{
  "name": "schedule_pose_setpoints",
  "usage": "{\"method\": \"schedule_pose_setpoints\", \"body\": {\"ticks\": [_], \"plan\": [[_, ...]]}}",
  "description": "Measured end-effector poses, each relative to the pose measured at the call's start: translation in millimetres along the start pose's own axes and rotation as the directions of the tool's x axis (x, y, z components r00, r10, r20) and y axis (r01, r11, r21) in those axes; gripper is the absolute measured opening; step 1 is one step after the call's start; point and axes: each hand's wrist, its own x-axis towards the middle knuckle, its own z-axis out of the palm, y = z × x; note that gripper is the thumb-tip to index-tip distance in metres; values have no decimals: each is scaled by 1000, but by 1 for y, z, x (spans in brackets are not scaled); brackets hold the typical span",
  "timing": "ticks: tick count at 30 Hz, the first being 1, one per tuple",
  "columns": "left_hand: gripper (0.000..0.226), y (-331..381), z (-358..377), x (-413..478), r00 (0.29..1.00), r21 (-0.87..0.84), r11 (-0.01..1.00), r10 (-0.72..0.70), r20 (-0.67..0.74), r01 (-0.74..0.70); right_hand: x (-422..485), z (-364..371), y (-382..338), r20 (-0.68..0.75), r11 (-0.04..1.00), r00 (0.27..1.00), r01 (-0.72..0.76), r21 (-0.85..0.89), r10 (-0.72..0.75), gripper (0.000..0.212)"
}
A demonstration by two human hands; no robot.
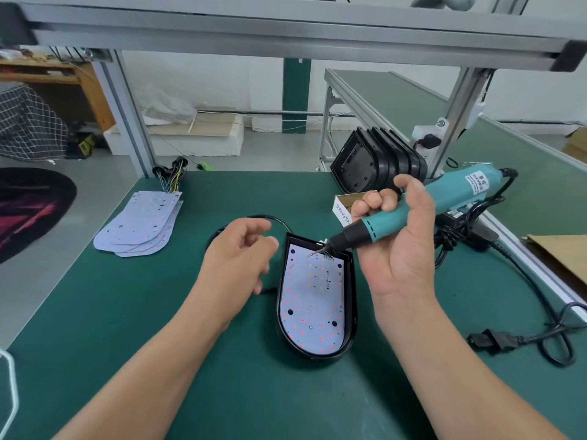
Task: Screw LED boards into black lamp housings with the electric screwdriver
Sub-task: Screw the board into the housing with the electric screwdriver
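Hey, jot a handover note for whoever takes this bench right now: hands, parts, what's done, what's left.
Right hand grips the screwdriver, bit tip at the top end of the board.
Left hand is loosely curled, holding nothing, just left of the housing.
Spare boards lie far left, empty housings behind, small box beside the right hand.
Done: board seated in housing.
Left: several dark holes look unfilled, so drive screws; then the spare boards.
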Motion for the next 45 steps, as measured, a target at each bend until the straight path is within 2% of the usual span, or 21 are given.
{"method": "schedule_pose_setpoints", "body": {"ticks": [1,3,5,6,8,10,14,20,31,34,38,42,45], "plan": [[51,-3,-1,3,999,127,991,-33,-10,34,1,-1,1,-3,1000,1000,2,-18,-2,8],[66,-8,0,4,991,312,946,-111,75,82,5,-4,6,-9,998,1000,3,-57,-3,7],[71,-12,6,-1,966,386,919,-169,197,82,8,-6,11,-14,995,1000,1,-98,-3,6],[65,-14,9,-2,953,394,916,-180,242,73,9,-7,14,-13,993,1000,1,-119,-3,6],[47,-18,13,-4,942,385,921,-182,282,63,12,-9,18,-11,989,1000,1,-148,-2,7],[41,-20,16,-4,940,337,937,-189,283,87,14,-11,21,-5,986,1000,7,-167,-8,6],[42,-22,19,-4,934,255,959,-199,298,123,16,-10,26,11,981,1000,1,-192,1,7],[43,-26,20,-4,938,252,959,-199,284,127,15,-10,31,45,968,999,-1,-252,13,12],[40,-28,21,-2,940,282,955,-176,291,91,12,-6,32,84,953,996,18,-303,8,4],[39,-28,21,-2,942,268,960,-159,297,77,11,-3,32,141,926,990,56,-372,-3,6],[36,-29,21,0,940,265,961,-154,304,72,6,4,34,292,884,956,138,-447,-2,7],[32,-32,20,1,937,256,965,-141,320,57,4,7,37,320,882,946,106,-459,53,23],[31,-36,20,3,939,247,967,-137,317,57,4,5,35,336,877,937,83,-474,93,21]]}}
